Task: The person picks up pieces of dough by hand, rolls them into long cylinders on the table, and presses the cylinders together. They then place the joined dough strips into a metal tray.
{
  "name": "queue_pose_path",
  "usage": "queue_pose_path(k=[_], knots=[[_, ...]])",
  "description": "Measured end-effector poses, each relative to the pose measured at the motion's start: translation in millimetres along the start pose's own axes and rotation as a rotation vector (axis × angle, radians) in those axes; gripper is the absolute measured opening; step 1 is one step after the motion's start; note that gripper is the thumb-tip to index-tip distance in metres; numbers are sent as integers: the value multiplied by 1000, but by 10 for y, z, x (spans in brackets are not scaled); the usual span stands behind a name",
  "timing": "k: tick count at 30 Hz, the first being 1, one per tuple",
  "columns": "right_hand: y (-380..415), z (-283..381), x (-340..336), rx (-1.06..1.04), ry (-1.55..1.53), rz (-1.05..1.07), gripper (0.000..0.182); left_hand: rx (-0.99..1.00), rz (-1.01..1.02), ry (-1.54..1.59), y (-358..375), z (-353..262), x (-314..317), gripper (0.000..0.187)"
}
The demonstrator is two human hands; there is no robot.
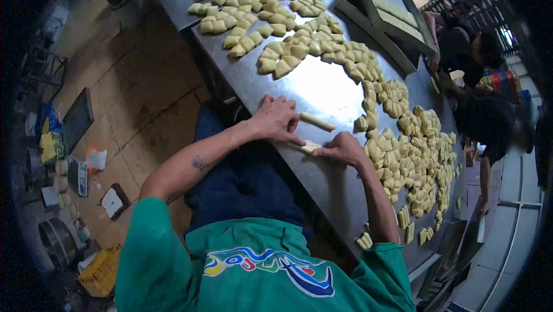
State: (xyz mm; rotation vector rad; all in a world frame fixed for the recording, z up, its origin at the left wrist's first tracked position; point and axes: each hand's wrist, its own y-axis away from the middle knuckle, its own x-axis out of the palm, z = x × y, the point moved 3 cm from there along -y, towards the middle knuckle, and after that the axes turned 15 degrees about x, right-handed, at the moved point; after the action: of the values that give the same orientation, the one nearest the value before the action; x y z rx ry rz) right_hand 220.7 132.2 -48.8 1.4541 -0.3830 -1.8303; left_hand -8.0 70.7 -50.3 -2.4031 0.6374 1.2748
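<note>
On the metal table (242,79), close to its near edge, a small flat strip of pale dough (309,148) lies between my two hands. My left hand (276,119) has its thumb on the strip's left end, with its fingers bent over the table. At the other end, the thumb of my right hand (347,149) touches the dough, and the fingers are curled. Just beyond the strip lies a rolled dough stick (318,121), apart from the right hand and near the left fingertips.
Many dough pieces (403,156) cover the table's right side, and more clusters (282,56) lie farther up. Metal trays (391,15) stand at the far edge, one holding dough rows. Another person (489,110) is across the table. A yellow crate (99,271) sits on the floor.
</note>
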Motion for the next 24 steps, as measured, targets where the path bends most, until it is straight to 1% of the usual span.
queue_pose_path(k=[2,4,6,8,10,11,12,14,15,16,18,19,22,24], knots=[[-28,153,-97,13,193,-201,79,-1,10,-23,-91,-3,26,55],[-63,229,-118,118,176,-220,80,-99,-21,-108,-143,-55,25,55],[10,318,-136,230,169,-187,80,-103,5,-93,-126,-98,85,53],[78,275,21,230,165,-189,79,-62,-195,-277,-56,-185,147,50],[210,226,196,244,173,-298,78,-74,-185,-218,76,-205,194,47],[272,195,172,281,135,-283,76,-51,-211,-182,142,-168,168,47],[290,168,141,279,133,-298,76,-24,-246,-158,168,-117,108,47],[240,72,132,183,72,-266,75,13,-272,-149,144,-17,85,44],[221,85,99,171,3,-244,75,21,-228,-131,125,-18,34,44],[209,70,50,157,18,-253,75,19,-181,-101,126,-18,25,44],[277,100,64,8,18,-275,76,-5,-181,-51,134,7,35,46],[201,102,55,101,122,-218,77,17,-178,-69,134,13,50,46],[118,124,-4,118,107,-304,75,52,-196,-89,83,42,66,46],[53,154,-13,137,154,-319,75,11,-133,-67,50,73,57,49]])
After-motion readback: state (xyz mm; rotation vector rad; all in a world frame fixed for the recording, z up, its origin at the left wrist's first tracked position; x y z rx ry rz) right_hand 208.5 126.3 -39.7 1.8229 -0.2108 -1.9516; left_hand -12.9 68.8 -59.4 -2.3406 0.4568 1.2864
